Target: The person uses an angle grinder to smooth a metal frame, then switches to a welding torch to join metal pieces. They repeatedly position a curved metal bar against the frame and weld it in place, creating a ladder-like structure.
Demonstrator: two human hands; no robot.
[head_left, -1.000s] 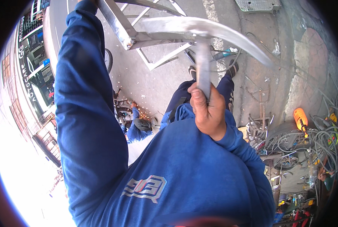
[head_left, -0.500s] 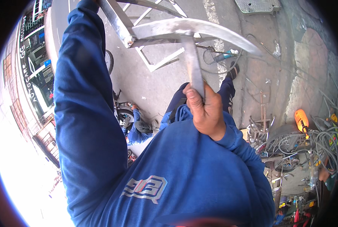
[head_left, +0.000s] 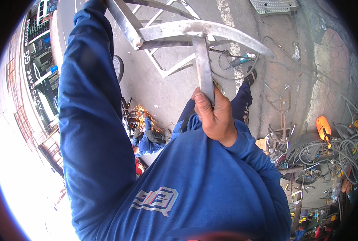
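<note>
My right hand (head_left: 217, 119) is closed around the lower end of a short flat bar of a bare metal frame (head_left: 203, 64), thumb on the near face. The bar joins a curved, pointed metal strip (head_left: 231, 34) at a T, and that strip meets a thick straight bar (head_left: 124, 22) at a welded corner. My left arm (head_left: 88, 48) reaches up along the left side to the top of that straight bar. The left hand is almost wholly cut off by the upper edge, its fingers hidden.
Below lies a pale metal frame (head_left: 165, 74) on the pavement, with a teal power tool (head_left: 241, 60) and its cable nearby. A crouching co-worker (head_left: 151, 142) is beside a motorcycle, with orange sparks (head_left: 142, 114). Coiled hoses (head_left: 347, 152) and an orange tool (head_left: 323, 127) lie at right.
Bright sparks have appeared by the crouching co-worker. The curved strip's tip and my right hand have shifted slightly left; my grip on the frame is unchanged.
</note>
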